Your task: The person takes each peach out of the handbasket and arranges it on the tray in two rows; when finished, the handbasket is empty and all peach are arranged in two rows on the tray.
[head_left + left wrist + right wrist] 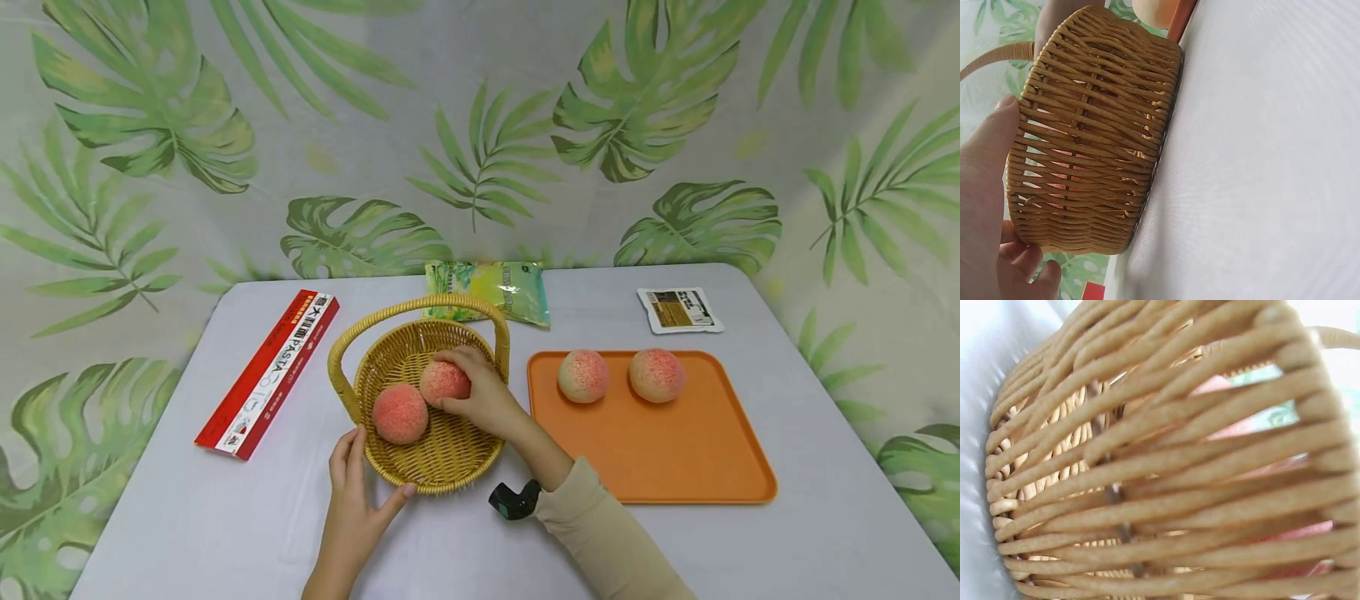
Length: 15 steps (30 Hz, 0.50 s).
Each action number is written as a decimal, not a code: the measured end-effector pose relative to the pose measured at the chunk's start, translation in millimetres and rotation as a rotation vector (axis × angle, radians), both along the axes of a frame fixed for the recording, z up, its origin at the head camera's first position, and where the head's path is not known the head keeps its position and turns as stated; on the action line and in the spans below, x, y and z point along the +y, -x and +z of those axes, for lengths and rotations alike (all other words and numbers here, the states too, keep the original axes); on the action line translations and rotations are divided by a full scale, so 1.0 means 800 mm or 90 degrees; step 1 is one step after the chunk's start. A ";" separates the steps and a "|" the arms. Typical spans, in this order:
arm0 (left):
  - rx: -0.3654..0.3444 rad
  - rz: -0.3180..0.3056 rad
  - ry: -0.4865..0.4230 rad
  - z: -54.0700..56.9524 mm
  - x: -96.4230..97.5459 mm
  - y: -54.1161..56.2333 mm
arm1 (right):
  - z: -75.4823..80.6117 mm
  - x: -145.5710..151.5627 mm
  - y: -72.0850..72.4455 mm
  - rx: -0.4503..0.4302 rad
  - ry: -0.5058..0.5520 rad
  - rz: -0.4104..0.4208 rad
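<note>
A round wicker basket (pixel 457 454) with an arched handle stands on the table, and a pink, speckled peach (pixel 401 413) lies in its left part. Reaching over the basket's right rim, my right hand (pixel 483 392) grips a second peach (pixel 444 383) inside it, thumb and fingers round its right side. My left hand (pixel 356 500) holds the basket at its front left rim, thumb and fingers spread apart along it. In the left wrist view the thumb (pixel 1004 122) lies on the rim with the other fingers bent lower down. Only woven strands with pink behind them show in the right wrist view.
Right of the basket lies an orange tray (pixel 660 450) with two more peaches, a left one (pixel 582 377) and a right one (pixel 657 375). A red pasta box (pixel 270 371) lies at left. Behind are a green-yellow packet (pixel 510 292) and a small white-edged packet (pixel 680 310).
</note>
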State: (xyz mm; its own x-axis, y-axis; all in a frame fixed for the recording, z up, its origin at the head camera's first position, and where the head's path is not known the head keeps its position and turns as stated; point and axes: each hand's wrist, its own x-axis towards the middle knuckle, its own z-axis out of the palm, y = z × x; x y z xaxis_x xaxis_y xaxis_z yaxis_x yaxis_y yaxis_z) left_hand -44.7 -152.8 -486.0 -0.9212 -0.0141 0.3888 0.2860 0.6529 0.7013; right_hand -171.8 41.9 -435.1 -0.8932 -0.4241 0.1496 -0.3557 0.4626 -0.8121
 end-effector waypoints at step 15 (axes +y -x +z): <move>-0.015 0.007 -0.007 0.001 0.001 0.001 | 0.038 0.052 -0.057 0.113 0.150 0.053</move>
